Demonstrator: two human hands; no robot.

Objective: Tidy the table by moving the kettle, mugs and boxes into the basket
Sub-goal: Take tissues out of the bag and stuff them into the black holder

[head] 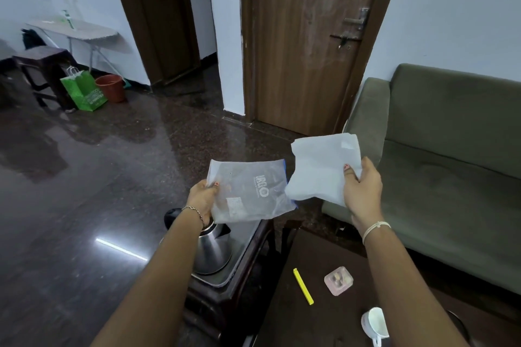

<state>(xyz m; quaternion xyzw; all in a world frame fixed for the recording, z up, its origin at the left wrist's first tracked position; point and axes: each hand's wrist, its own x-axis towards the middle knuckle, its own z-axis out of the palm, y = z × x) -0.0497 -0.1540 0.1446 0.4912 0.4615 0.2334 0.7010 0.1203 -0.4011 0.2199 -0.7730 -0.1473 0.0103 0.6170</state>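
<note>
Mid-frame, left hand (201, 197) pinched a clear bag (251, 191), right hand (362, 191) a white bag (321, 169); loosely held, either could slip onto the kettle (211, 251) below.

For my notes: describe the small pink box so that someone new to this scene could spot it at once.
Find the green sofa on the right; a dark table stands in front of it. On that table the small pink box lies just right of the yellow clip and beyond the white mug. It alone is square, flat and translucent pink.
</note>
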